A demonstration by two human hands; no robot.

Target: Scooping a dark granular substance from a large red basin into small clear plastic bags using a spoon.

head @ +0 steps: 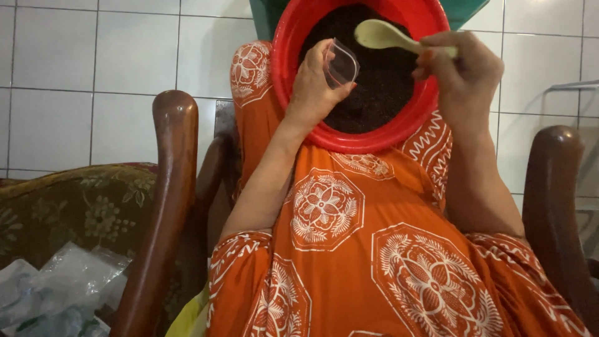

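Observation:
A red round basin [293, 37] full of dark, fine grains rests on my lap, over an orange patterned dress. My left hand [315, 87] holds a small clear plastic cup [342, 62] over the dark contents, tilted on its side. My right hand [462, 72] grips the handle of a pale cream plastic spoon [377, 34], whose bowl hovers over the dark grains near the far rim. The cup and spoon bowl are close but apart.
Dark wooden armrests stand at the left [165, 187] and right [555, 206]. A floral cushion [81, 200] and clear plastic bags [56, 293] lie at lower left. White tiled floor [93, 62] lies beyond; a green object [265, 15] sits behind the basin.

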